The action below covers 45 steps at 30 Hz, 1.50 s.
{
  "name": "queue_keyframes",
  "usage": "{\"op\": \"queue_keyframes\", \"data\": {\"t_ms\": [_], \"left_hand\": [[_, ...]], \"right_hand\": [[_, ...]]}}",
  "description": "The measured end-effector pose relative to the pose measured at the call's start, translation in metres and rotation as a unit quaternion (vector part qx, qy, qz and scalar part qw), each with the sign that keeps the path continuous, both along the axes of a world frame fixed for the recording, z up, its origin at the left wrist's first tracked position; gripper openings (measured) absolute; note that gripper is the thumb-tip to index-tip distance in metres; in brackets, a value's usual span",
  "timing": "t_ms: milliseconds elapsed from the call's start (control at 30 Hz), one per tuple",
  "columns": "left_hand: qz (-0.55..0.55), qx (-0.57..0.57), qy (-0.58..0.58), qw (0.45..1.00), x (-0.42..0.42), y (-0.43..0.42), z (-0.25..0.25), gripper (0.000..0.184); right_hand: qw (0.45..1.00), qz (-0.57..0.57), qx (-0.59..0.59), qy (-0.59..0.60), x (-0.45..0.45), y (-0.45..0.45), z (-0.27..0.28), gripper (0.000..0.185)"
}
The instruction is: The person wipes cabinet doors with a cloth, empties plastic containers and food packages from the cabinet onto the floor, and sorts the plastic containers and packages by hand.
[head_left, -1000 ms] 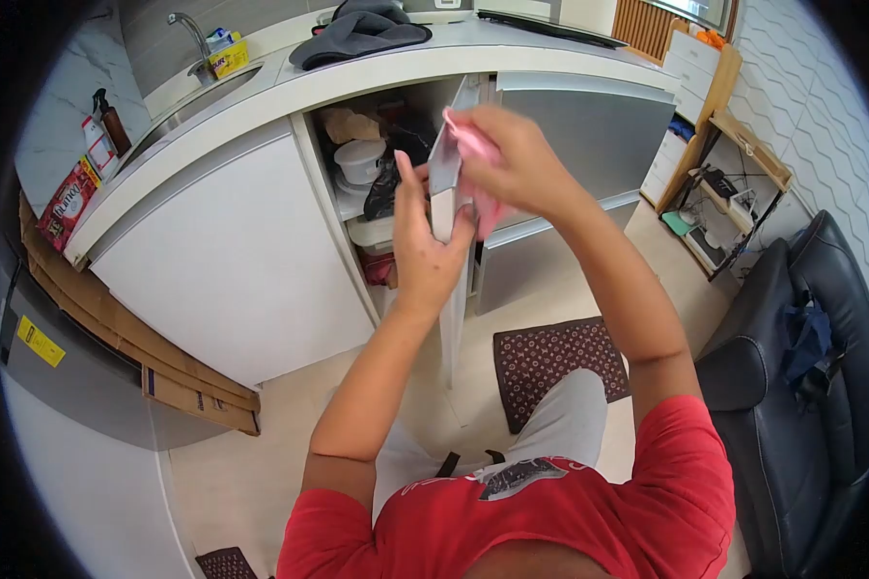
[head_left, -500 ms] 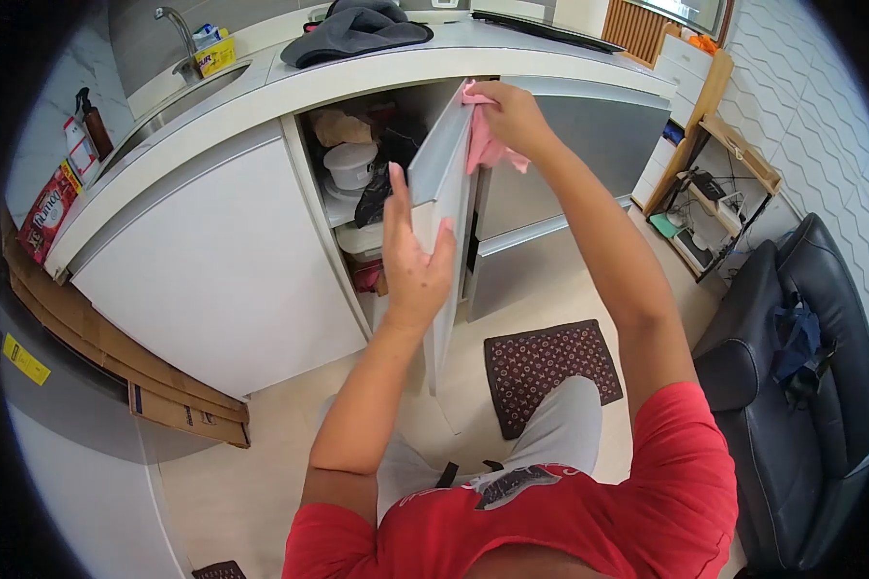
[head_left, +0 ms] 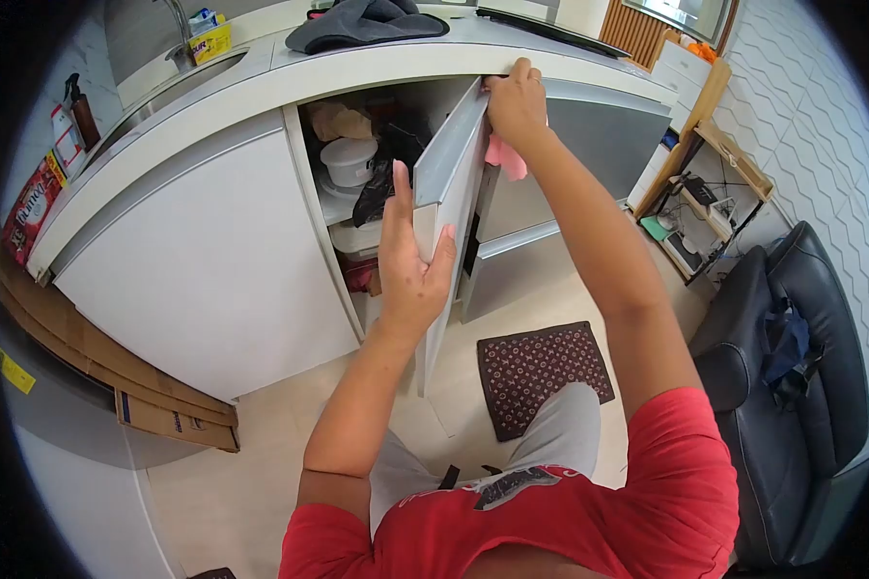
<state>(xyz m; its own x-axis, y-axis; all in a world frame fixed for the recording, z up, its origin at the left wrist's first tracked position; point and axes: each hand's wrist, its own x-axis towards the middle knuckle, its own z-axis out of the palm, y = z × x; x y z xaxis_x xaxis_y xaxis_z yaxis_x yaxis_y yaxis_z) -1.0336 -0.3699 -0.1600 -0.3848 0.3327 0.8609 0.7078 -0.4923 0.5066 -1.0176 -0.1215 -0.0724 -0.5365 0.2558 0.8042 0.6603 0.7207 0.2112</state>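
A white cabinet door (head_left: 444,251) with a grey metal top edge stands swung out from the cabinet. My left hand (head_left: 415,270) is at its free edge, thumb and fingers apart on either side of the edge. Up near the hinge side, under the counter, my right hand (head_left: 519,108) holds a pink cloth (head_left: 505,157) against the door's top; the fingers are bent and the cloth hangs below them. Inside the cabinet sit a white tub (head_left: 348,162), a black plastic bag (head_left: 381,188) and a brown bag (head_left: 340,123).
A dark grey cloth item (head_left: 367,27) lies on the white counter (head_left: 261,85) above. Silver drawers (head_left: 589,145) are right of the door. A patterned mat (head_left: 543,372) is on the floor, a black armchair (head_left: 782,386) at the right, and flattened cardboard (head_left: 169,415) at the left.
My right hand has moved from the door's free corner along its top edge toward the hinge side, taking the cloth with it. My left hand remains around the free edge, its fingers apart.
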Motion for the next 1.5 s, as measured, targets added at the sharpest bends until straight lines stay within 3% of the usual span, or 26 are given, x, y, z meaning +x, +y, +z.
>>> {"op": "queue_keyframes", "data": {"t_ms": [67, 100, 200, 267, 300, 367, 500, 567, 633, 700, 833, 900, 933, 1000, 1100, 1233, 1300, 1333, 1367, 1433, 1500], "left_hand": [[0.004, 0.008, 0.005, 1.0, 0.0, 0.002, 0.0, 0.075], [0.01, 0.013, 0.012, 1.0, 0.0, 0.002, 0.0, 0.075], [0.02, 0.024, 0.026, 0.999, 0.002, 0.005, 0.001, 0.075], [0.016, 0.011, 0.015, 1.0, 0.001, 0.001, 0.001, 0.076], [0.016, 0.003, 0.007, 1.0, -0.001, 0.0, 0.001, 0.076], [0.013, 0.013, 0.011, 1.0, -0.006, 0.002, 0.0, 0.076], [0.008, 0.008, 0.001, 1.0, 0.0, 0.003, -0.001, 0.076], [0.011, 0.011, 0.003, 1.0, 0.0, 0.002, -0.002, 0.075], [0.015, 0.016, 0.006, 1.0, -0.003, 0.002, -0.001, 0.075], [0.005, 0.008, 0.001, 1.0, -0.003, 0.001, -0.001, 0.074], [0.02, 0.009, 0.02, 1.0, -0.003, 0.002, 0.001, 0.074], [0.017, 0.002, 0.015, 1.0, -0.003, 0.001, 0.0, 0.074], [0.016, 0.001, 0.015, 1.0, -0.004, 0.003, -0.001, 0.074], [0.024, 0.014, 0.027, 0.999, -0.006, 0.003, -0.002, 0.074], [0.02, 0.005, 0.023, 1.0, -0.005, 0.003, -0.002, 0.074], [0.03, 0.014, 0.032, 0.999, -0.009, 0.005, -0.004, 0.075], [-0.001, 0.005, 0.007, 1.0, -0.009, 0.004, -0.005, 0.075], [-0.003, 0.003, 0.006, 1.0, -0.007, 0.004, -0.005, 0.075], [0.005, 0.005, 0.014, 1.0, -0.006, 0.003, -0.004, 0.075], [0.015, 0.007, 0.024, 1.0, -0.007, 0.002, -0.004, 0.075], [-0.018, -0.002, -0.009, 1.0, -0.009, 0.003, -0.008, 0.075]], "right_hand": [[0.988, 0.032, -0.073, 0.128, 0.0, -0.005, -0.003, 0.018], [0.989, 0.031, -0.072, 0.127, 0.001, -0.003, -0.007, 0.018], [0.98, 0.131, -0.056, 0.14, 0.005, 0.007, -0.008, 0.019], [0.952, 0.263, -0.069, 0.141, 0.01, 0.012, -0.01, 0.023], [0.952, 0.264, -0.069, 0.141, 0.01, 0.009, -0.007, 0.023], [0.872, 0.359, -0.262, 0.204, 0.015, 0.004, 0.003, 0.019], [0.87, 0.23, -0.307, 0.309, 0.013, -0.033, 0.007, 0.014], [0.92, 0.222, -0.152, 0.285, 0.01, -0.024, -0.012, 0.017], [0.922, 0.224, -0.144, 0.282, 0.014, -0.033, -0.015, 0.018], [0.876, 0.296, -0.277, 0.261, 0.022, -0.037, -0.011, 0.017], [0.867, 0.314, -0.293, 0.252, 0.017, -0.02, -0.006, 0.015], [0.935, 0.229, -0.115, 0.245, 0.012, -0.016, -0.005, 0.014], [0.935, 0.228, -0.116, 0.245, 0.012, -0.018, -0.004, 0.014], [0.898, 0.207, -0.283, 0.265, 0.006, -0.027, -0.002, 0.014], [0.878, 0.176, -0.342, 0.285, 0.004, -0.036, 0.007, 0.015], [0.834, 0.306, -0.307, 0.342, 0.008, -0.038, -0.004, 0.013], [0.867, 0.279, -0.237, 0.338, 0.014, -0.034, -0.004, 0.013], [0.907, 0.203, -0.221, 0.294, 0.016, -0.033, -0.002, 0.022], [0.907, 0.202, -0.222, 0.295, 0.016, -0.033, -0.001, 0.022], [0.888, 0.182, -0.332, 0.261, 0.015, -0.044, 0.004, 0.027], [0.87, 0.213, -0.36, 0.263, 0.018, -0.043, -0.003, 0.028]]}}
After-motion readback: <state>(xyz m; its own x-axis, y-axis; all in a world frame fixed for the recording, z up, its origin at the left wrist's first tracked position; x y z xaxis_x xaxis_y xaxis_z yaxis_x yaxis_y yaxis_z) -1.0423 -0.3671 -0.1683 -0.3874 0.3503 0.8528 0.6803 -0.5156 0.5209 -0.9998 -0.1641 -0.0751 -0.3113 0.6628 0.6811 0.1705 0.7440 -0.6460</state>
